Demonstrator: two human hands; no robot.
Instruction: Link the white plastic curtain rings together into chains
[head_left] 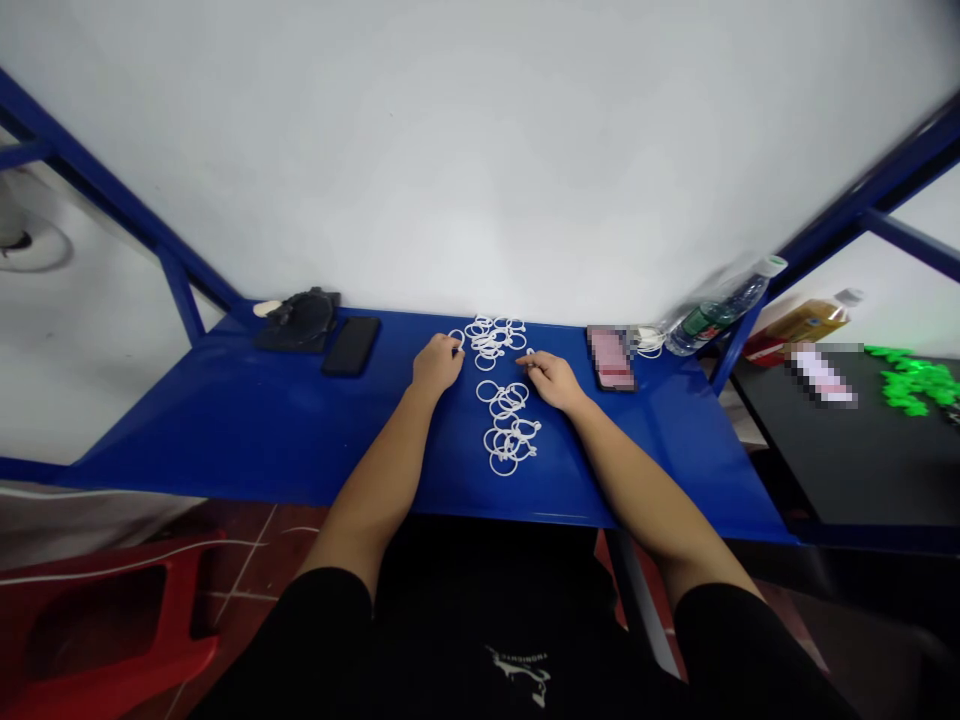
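Note:
Several white plastic rings lie on the blue table (247, 420). One heap of rings (493, 338) sits near the wall and another cluster of rings (508, 428) lies closer to me. My left hand (437, 364) rests at the left edge of the far heap, fingers curled and pinching a ring. My right hand (553, 378) lies between the two groups, fingers pinched on a ring at the far heap's right edge.
A black phone (351, 345) and a dark glove-like bundle (300, 318) lie at the left rear. A second phone (611, 358), a white cable and a tipped water bottle (720, 308) sit at the right. A black table with green pieces (916, 382) stands further right; a red stool (112, 620) is below left.

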